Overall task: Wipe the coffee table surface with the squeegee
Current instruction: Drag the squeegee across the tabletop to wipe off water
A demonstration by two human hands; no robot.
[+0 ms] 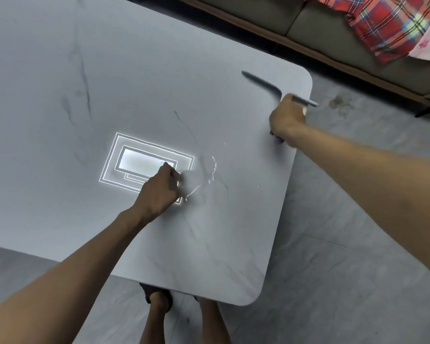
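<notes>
Gripping the squeegee (263,83) by its handle at the far right corner of the coffee table (60,70), the right hand (287,120) fists round a seemingly light, stiff tool, best held there; the left hand (159,189) curls mid-table, whether on anything I cannot tell.

We see the right hand (287,117) gripping the squeegee (263,83) at the bench (109,70) corner — the left hand (159,192) rests curled beside a wet smear (209,170).
</notes>
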